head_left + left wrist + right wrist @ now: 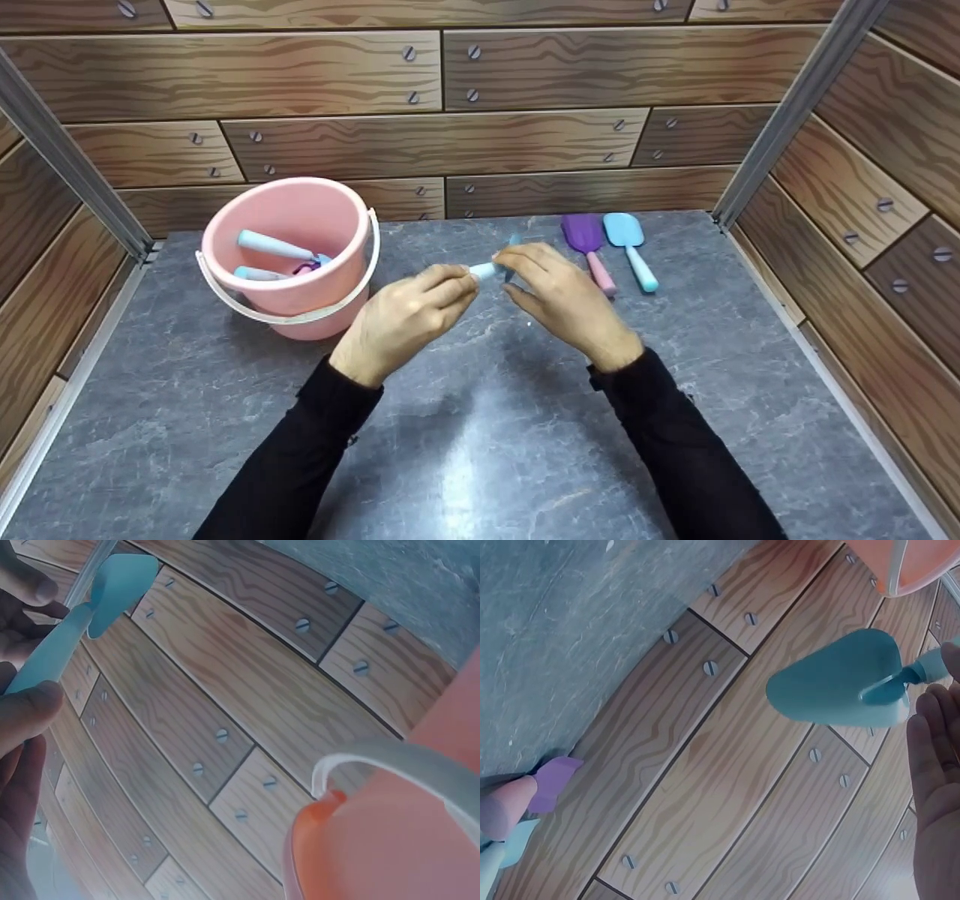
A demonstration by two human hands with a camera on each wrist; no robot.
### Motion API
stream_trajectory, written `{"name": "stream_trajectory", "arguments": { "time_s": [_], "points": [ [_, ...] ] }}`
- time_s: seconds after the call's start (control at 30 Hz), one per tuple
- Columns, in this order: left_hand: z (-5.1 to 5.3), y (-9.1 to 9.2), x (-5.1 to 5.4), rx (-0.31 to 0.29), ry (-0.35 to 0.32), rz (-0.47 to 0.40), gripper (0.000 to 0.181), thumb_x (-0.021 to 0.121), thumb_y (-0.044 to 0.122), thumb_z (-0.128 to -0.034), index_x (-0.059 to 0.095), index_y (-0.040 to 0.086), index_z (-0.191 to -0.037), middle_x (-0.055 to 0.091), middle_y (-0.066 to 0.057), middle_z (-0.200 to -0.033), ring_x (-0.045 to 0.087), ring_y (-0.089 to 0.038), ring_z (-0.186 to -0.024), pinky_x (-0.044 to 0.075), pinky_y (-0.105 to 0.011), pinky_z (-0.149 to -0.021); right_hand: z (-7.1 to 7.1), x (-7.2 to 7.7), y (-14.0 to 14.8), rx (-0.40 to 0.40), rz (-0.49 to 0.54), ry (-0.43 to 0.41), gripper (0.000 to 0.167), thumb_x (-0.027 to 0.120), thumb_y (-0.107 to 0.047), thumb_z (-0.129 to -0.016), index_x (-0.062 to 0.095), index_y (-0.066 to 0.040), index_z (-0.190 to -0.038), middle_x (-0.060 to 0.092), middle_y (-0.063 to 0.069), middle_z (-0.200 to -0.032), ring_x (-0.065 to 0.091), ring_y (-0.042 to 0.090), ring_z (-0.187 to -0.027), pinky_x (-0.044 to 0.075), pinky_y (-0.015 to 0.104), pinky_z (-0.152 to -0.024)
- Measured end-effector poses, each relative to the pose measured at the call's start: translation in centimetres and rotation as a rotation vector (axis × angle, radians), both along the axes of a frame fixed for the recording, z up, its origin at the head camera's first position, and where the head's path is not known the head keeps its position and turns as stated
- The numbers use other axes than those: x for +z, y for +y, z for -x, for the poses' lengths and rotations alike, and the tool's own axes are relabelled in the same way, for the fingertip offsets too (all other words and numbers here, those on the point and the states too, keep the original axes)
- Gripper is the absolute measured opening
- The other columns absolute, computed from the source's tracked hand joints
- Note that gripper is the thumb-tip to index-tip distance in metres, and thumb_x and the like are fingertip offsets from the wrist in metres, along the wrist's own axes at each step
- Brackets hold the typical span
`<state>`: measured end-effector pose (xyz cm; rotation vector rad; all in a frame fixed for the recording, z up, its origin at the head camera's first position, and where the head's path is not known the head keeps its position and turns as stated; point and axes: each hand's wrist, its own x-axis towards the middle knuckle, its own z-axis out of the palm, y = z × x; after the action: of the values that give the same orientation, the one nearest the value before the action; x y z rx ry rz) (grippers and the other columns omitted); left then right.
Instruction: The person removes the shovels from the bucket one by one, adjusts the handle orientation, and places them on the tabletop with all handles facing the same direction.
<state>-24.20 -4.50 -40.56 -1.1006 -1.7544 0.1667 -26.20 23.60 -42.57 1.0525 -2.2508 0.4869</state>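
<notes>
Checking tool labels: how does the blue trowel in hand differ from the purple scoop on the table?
Colour: the trowel is blue; the scoop is purple with a pink handle. Pose: the left hand holds the trowel aloft; the scoop lies on the table. Both share a blade-and-handle build.
</notes>
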Motion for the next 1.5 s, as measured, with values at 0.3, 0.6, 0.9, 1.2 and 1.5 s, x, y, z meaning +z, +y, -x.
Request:
{"name": "stream_trajectory", "arguments": {
  "time_s": [0.3, 0.6, 0.9, 1.2, 1.5],
  "points": [
    [-0.4, 0.6, -1.1, -0.025, 0.008, 0.012, 0.023, 0.083, 0.004, -0.1052, 0.093, 0.017, -0.121, 0.087, 0.008, -0.124, 0.080, -0.010, -0.116, 0.068, -0.017, -0.103, 0.2, -0.7, -0.5, -0.003, -0.022, -0.002, 0.031, 0.088, 0.003, -0.100, 0.077, -0.005, -0.129, 0.084, 0.014, -0.130, 0.081, 0.030, -0.121, 0.072, 0.039, -0.110],
    [-0.3, 1.0, -1.8, -0.039, -0.017, 0.030, 0.026, 0.078, 0.005, -0.1076, 0.091, 0.016, -0.127, 0.086, 0.005, -0.130, 0.079, -0.012, -0.121, 0.068, -0.018, -0.106, 0.5, -1.2, -0.4, 0.002, -0.050, 0.012, 0.036, 0.088, 0.007, -0.094, 0.075, -0.006, -0.124, 0.082, 0.011, -0.124, 0.079, 0.029, -0.115, 0.073, 0.037, -0.102],
    [-0.5, 1.0, -2.0, -0.066, -0.068, 0.003, 0.034, 0.075, 0.007, -0.1081, 0.086, 0.015, -0.140, 0.084, 0.000, -0.142, 0.079, -0.017, -0.133, 0.068, -0.023, -0.110, 0.9, -1.4, 0.2, -0.019, -0.036, 0.034, 0.038, 0.086, 0.011, -0.090, 0.071, -0.006, -0.120, 0.081, 0.010, -0.119, 0.076, 0.029, -0.108, 0.071, 0.038, -0.096],
    [-0.5, 1.0, -1.7, -0.058, -0.127, -0.034, 0.046, 0.076, 0.001, -0.1080, 0.078, 0.011, -0.152, 0.083, -0.004, -0.148, 0.079, -0.020, -0.138, 0.062, -0.028, -0.124, 1.5, -0.9, 1.3, -0.093, -0.052, 0.010, 0.042, 0.092, 0.006, -0.087, 0.067, -0.007, -0.117, 0.076, 0.009, -0.114, 0.073, 0.030, -0.104, 0.070, 0.043, -0.092],
    [0.0, 1.4, -2.8, -0.034, -0.310, -0.108, 0.043, 0.083, 0.019, -0.1095, 0.078, 0.010, -0.151, 0.083, -0.005, -0.150, 0.080, -0.020, -0.139, 0.062, -0.035, -0.128, 3.0, -1.2, 3.7, -0.180, -0.046, -0.171, 0.034, 0.084, 0.008, -0.092, 0.062, -0.005, -0.114, 0.070, 0.012, -0.112, 0.065, 0.036, -0.102, 0.063, 0.048, -0.089]
  ]
}}
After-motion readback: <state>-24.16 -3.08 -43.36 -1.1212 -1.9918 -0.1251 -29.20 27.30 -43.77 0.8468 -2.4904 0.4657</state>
